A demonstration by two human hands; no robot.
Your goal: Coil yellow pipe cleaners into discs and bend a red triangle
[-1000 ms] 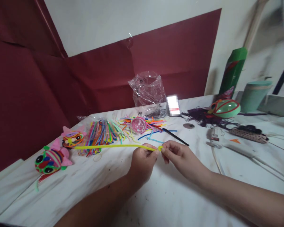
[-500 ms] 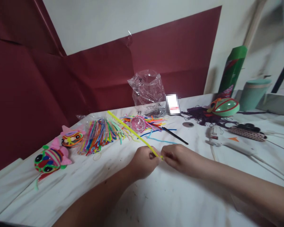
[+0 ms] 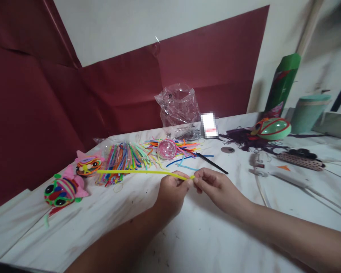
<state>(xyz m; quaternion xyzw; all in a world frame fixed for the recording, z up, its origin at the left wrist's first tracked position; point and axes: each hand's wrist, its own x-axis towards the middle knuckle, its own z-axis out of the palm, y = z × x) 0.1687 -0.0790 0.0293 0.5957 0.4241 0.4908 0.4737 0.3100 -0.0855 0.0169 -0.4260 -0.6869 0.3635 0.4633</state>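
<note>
A yellow pipe cleaner [image 3: 139, 171] stretches nearly level to the left from my fingers, above the table. My left hand [image 3: 174, 189] pinches it near its right end, thumb against fingers. At that end the pipe cleaner is curled into a small bend, and my right hand [image 3: 211, 182] is closed on it with thumb and fingertips. Behind my hands lie a bundle of colourful pipe cleaners [image 3: 127, 157] in clear plastic and a clear ball with a pink rim [image 3: 167, 149]. A black pipe cleaner [image 3: 213, 163] rests just beyond my right hand.
Two fish-like craft figures stand at left, one striped [image 3: 64, 191] and one pink-eared [image 3: 88, 165]. To the right lie a white glue gun [image 3: 284, 176] with its cord, a dotted case [image 3: 301, 161], a pale green ball [image 3: 274, 129] and a mint cup [image 3: 309, 113]. A plastic bag [image 3: 179, 108] stands behind.
The yellow pipe cleaner's free end has swung down and left, from slanting upward to nearly level. Its held end is more tightly curled. Both hands stay close together.
</note>
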